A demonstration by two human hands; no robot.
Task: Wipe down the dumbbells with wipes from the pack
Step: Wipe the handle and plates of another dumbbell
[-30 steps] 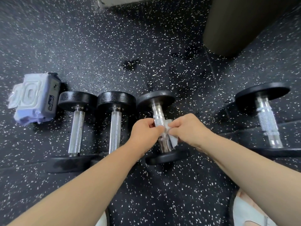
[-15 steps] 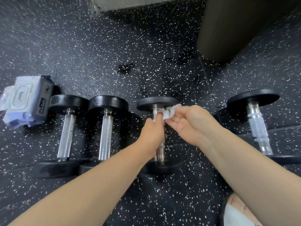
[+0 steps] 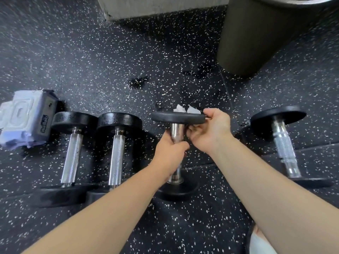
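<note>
Raised to dumbbell head (image 3: 176,118), right hand (image 3: 211,131) holding wipe (image 3: 185,109), left hand (image 3: 170,154) clasping handle (image 3: 176,132), wipes pack (image 3: 23,120) leftmost.

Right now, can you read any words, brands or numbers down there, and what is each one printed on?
Wipes pack: a short light-lettered label on its dark side, turned sideways, too blurred to read.
Held dumbbell, wipe, other dumbbells: no numbers or marks show.
Dark bin: no writing shows.
</note>
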